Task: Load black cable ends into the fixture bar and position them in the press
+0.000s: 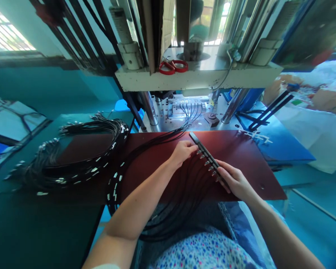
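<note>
We see a long, narrow black plastic holder bar lying on the smooth reddish-brown board of the worktop, its long axis running on a slant from the far left, near the machine, toward the near right. Thin black cables with small metal tips sit side by side in the bar and trail off to the near left, over the board's front edge and into the lap. The left hand has its fingers curled, tips resting on the cable ends at the bar's far portion; the right hand lies over the bar's near end, fingers bent and pinching it lightly. To the left, a loose coil of glossy black cables with pale connectors is heaped on the dark green worktop. Behind the board stands a grey metal press with polished columns, red-handled scissors on its ledge. The board's right half is bare up to its edge.
</note>
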The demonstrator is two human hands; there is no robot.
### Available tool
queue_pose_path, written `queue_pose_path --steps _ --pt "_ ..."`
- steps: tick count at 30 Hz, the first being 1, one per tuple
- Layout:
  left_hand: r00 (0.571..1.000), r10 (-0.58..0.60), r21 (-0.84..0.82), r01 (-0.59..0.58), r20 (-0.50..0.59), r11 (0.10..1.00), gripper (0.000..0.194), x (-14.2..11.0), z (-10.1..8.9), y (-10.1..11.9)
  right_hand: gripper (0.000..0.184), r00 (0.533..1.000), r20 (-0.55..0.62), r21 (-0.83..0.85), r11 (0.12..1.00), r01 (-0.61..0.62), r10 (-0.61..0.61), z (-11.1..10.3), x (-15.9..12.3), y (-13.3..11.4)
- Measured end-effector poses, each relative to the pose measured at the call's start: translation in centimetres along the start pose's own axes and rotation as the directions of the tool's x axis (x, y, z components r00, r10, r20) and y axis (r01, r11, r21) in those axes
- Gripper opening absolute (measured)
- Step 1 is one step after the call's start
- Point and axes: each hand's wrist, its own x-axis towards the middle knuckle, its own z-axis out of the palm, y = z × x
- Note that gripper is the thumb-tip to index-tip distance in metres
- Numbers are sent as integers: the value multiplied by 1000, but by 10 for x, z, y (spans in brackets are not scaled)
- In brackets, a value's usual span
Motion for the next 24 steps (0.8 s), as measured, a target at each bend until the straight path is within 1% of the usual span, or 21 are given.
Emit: queue_pose_path --steps 1,2,3,4,5,6,7,8,9,10,11,12,13,14,16,17,19,20,21,22,24 --pt "998 66 163 -65 -4 985 29 3 -2 3 53 1000 -20 7 1000 -11 11 1 1 -1" --pt "988 154 338 -139 -18 931 30 6 -5 7 54 999 -36 7 1000 -22 22 1 2 -1" --pt "966 255 504 -203 -36 839 29 8 -9 11 54 998 -44 -3 999 -38 38 2 3 -2" --pt "933 355 644 -240 -53 726 26 10 -14 15 53 997 -47 -32 998 -57 56 2 4 -3" --pt "895 440 752 -242 -71 614 22 13 -18 18 51 997 -49 -93 993 -71 66 3 6 -4" --pt "858 505 831 -213 -92 514 21 15 -23 20 46 997 -53 -201 977 -70 61 3 7 -6" --pt "830 546 887 -165 -111 432 24 18 -27 19 40 998 -58 -362 931 -55 36 3 8 -8" --pt "816 563 923 -108 -130 370 28 22 -30 17 33 998 -58 -557 830 -31 -1 3 9 -10" --pt "814 560 943 -49 -153 330 33 26 -33 13 29 998 -42 -743 669 -3 -43 4 10 -12" --pt "822 543 952 0 -173 305 36 30 -34 7 27 997 -9 -879 476 27 -73 4 10 -15" --pt "833 522 958 32 -184 286 40 34 -34 1 27 996 32 -954 296 54 -81 4 9 -17" --pt "844 503 961 50 -187 273 42 38 -34 -5 28 995 69 -983 163 80 -71 4 10 -19" --pt "851 492 963 57 -185 264 42 41 -33 -10 28 993 108 -990 90 112 -52 3 11 -22" --pt "853 489 965 58 -181 257 42 44 -31 -14 28 988 152 -986 66 153 -30 1 14 -24" --pt "852 495 968 49 -169 246 38 47 -28 -18 25 974 226 -971 84 225 5 -6 29 -32" --pt "851 500 969 44 -163 242 36 47 -27 -18 24 969 245 -962 127 243 -1 -12 43 -37" --pt "852 501 970 32 -152 239 34 47 -26 -17 19 977 195 -914 345 212 -82 -25 82 -52" --pt "852 501 970 28 -149 241 34 46 -26 -16 16 982 106 -845 505 173 -159 -32 108 -60" --pt "854 500 970 23 -146 244 34 45 -26 -16 13 981 -35 -676 728 119 -192 -38 135 -69" --pt "855 499 969 18 -143 247 34 45 -26 -15 12 971 -113 -595 797 102 -209 -44 163 -78" --pt "858 494 968 10 -137 251 34 44 -27 -15 11 945 -251 -454 888 78 -211 -51 214 -93"
